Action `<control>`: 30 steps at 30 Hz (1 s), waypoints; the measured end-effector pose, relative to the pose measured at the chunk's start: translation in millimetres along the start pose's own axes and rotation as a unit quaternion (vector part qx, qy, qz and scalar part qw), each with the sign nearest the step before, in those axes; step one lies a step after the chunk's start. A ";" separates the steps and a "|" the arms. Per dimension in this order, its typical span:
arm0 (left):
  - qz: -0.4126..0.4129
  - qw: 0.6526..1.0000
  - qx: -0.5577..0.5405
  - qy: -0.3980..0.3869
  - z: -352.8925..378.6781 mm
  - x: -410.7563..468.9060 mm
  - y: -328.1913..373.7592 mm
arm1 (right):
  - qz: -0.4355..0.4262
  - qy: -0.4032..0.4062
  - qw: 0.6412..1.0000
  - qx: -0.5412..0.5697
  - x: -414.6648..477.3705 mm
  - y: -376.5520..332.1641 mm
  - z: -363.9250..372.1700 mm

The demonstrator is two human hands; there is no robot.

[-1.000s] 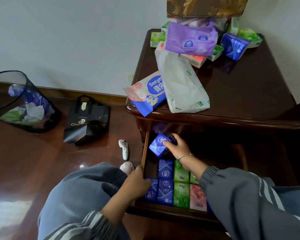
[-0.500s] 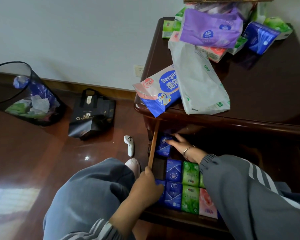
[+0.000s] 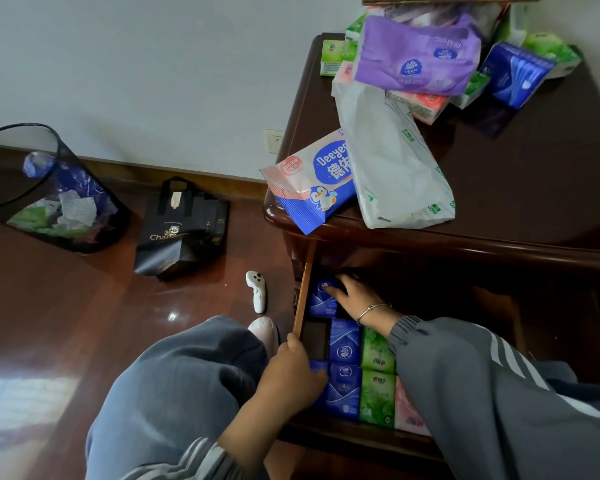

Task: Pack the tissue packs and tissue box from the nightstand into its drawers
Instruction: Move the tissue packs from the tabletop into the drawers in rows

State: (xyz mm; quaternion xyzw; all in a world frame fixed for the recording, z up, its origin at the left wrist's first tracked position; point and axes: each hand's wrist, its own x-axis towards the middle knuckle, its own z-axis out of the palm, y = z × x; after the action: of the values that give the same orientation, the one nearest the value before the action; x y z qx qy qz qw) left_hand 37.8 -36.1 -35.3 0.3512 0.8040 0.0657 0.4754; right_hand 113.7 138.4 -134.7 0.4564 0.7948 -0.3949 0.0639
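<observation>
Wooden drawer [image 3: 301, 299], glossy rectangular blue pack [image 3: 321, 301]

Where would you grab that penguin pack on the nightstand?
I'd pinch the blue end of the penguin pack, which juts past the front left corner of the nightstand. Come from the front left, thumb above, fingers below. That end hangs free, while its right side lies under the white bag, so slide it out.
</observation>
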 end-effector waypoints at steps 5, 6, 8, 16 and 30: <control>-0.003 1.000 0.011 0.002 -0.1 -0.7 1.0 | 0.048 -0.007 0.999 -0.003 -19.4 7.5 -10.0; -0.003 1.000 0.009 0.002 0.0 -0.5 1.1 | 0.060 -0.010 0.998 -0.029 -27.0 9.6 -10.3; -0.005 1.000 0.005 0.003 0.1 -0.3 1.2 | 0.073 -0.015 0.991 -0.108 -40.8 10.7 -4.7; -0.017 1.000 0.019 0.018 2.7 -0.6 4.8 | 0.096 0.041 0.972 -0.212 -48.5 -2.0 32.8; -0.016 0.999 0.029 0.021 5.2 2.0 5.3 | 0.048 -0.019 0.998 0.048 -23.6 -14.3 -5.2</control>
State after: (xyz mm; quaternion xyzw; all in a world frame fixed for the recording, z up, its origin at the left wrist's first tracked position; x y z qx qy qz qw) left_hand 44.0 -32.1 -37.2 0.3509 0.8207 0.0421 0.4490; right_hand 117.4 122.2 -112.1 0.4892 0.7506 -0.4377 0.0757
